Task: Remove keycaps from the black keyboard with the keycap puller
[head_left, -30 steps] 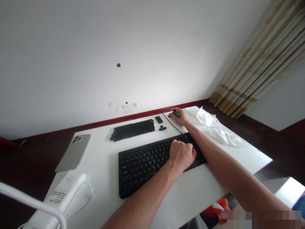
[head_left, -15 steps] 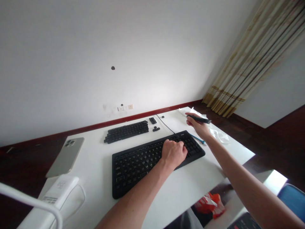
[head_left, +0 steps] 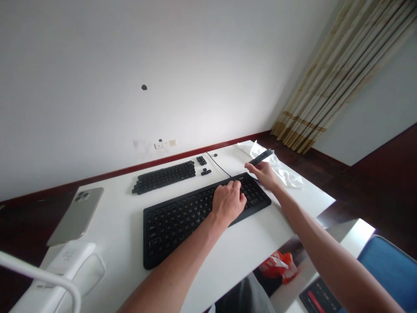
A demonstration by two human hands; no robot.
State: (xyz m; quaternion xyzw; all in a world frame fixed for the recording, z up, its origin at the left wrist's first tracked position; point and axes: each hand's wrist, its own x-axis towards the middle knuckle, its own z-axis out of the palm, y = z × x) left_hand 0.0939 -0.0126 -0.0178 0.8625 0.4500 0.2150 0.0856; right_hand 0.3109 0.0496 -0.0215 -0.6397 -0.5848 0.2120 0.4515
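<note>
My left hand (head_left: pixel 228 202) rests with curled fingers on the right part of a black keyboard (head_left: pixel 182 219) that lies on a white table (head_left: pixel 130 230). My right hand (head_left: pixel 264 173) is just past the keyboard's far right corner and grips a thin black tool (head_left: pixel 261 157) that points up and to the right. Behind the keyboard lies a block of loose black keycaps (head_left: pixel 164 176), with a few more small keycaps (head_left: pixel 202 162) to its right. A black cable (head_left: pixel 218 164) runs from the keyboard toward the wall.
A phone (head_left: pixel 76 215) lies face down at the table's left. A white plastic device (head_left: pixel 65 267) stands at the near left. Crumpled clear plastic (head_left: pixel 280 167) lies at the table's far right. A curtain (head_left: pixel 335 82) hangs right; an orange packet (head_left: pixel 276 265) lies on the floor.
My right hand left the small black thing near the far table edge, picked up the thin black tool, and drew back toward the keyboard's right corner. My left hand stayed on the keyboard.
</note>
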